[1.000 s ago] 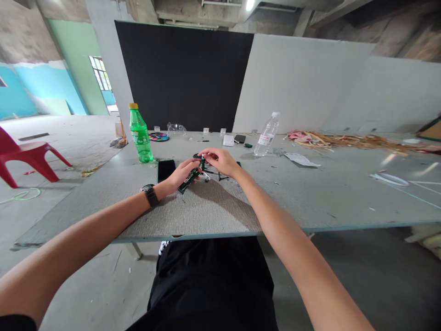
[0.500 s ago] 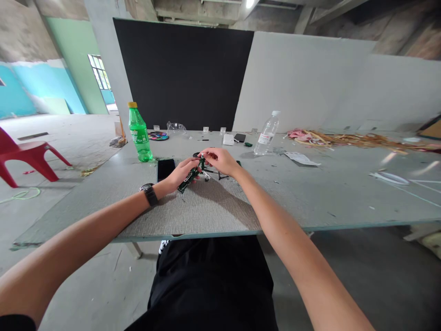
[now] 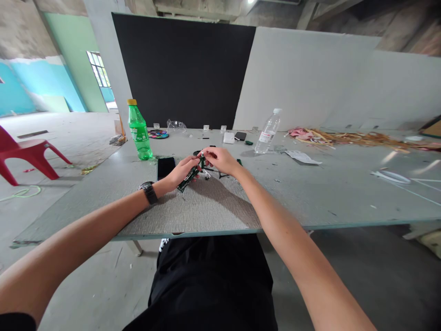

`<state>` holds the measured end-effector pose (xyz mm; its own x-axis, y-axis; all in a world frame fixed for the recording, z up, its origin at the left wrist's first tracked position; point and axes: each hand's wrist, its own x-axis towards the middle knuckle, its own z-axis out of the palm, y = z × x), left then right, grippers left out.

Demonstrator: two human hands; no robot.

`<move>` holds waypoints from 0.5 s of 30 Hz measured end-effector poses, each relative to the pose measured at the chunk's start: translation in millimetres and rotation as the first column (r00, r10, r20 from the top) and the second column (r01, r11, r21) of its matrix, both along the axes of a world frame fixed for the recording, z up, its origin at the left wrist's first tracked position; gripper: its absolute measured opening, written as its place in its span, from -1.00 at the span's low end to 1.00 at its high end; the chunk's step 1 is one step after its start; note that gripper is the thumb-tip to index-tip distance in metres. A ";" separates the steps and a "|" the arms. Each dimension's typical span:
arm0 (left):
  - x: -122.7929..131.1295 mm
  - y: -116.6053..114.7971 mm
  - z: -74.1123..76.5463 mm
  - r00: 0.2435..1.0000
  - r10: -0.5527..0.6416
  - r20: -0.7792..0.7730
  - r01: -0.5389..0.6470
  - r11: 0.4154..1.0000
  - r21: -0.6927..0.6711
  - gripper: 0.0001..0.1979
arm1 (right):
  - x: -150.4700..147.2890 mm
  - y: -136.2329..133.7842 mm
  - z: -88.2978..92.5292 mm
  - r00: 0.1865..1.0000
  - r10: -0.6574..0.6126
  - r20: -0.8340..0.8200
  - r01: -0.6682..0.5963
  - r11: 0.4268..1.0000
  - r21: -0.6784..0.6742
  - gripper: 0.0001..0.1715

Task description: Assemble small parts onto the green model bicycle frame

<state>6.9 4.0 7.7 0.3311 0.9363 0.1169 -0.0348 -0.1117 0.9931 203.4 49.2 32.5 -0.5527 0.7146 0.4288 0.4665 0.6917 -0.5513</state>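
My left hand (image 3: 184,171) is closed on a dark green and black assembly (image 3: 188,180) with silvery parts, held low over the grey table (image 3: 206,211). Its lower end points toward the table's front edge. My right hand (image 3: 220,159) has its fingertips pinched at the top end of the assembly, close to my left fingertips. What the right fingers grip is too small to name. Thin black parts (image 3: 220,174) lie just under and beside my right hand. A dark flat phone-like object (image 3: 166,167) rests behind my left wrist.
A green bottle (image 3: 139,133) stands at the left and a clear bottle (image 3: 268,132) at the right. Behind are a white case (image 3: 228,138), a paint palette (image 3: 158,134) and crumpled plastic (image 3: 176,125). Paper (image 3: 303,157) and a cable coil (image 3: 392,177) lie right. A red chair (image 3: 27,154) stands left.
The camera view has tilted down very slightly. Both hands stay in nearly the same place on the assembly.
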 end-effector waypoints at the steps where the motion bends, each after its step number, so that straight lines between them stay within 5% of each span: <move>1: -0.1 0.6 -0.5 1.000 -0.001 0.006 0.001 1.000 0.002 -0.70 | 0.0 -0.3 0.1 1.000 0.000 0.001 0.000 1.000 -0.001 -0.54; 15: -0.8 5.0 -5.0 1.000 -0.007 0.008 0.007 1.000 0.014 -0.70 | -0.3 -0.6 -0.6 1.000 0.003 0.015 -0.002 1.000 -0.008 -0.53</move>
<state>6.1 9.0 2.7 0.3366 0.9323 0.1325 -0.0437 -0.1251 0.9912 203.1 48.5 31.9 -0.5607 0.7167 0.4146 0.4730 0.6883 -0.5500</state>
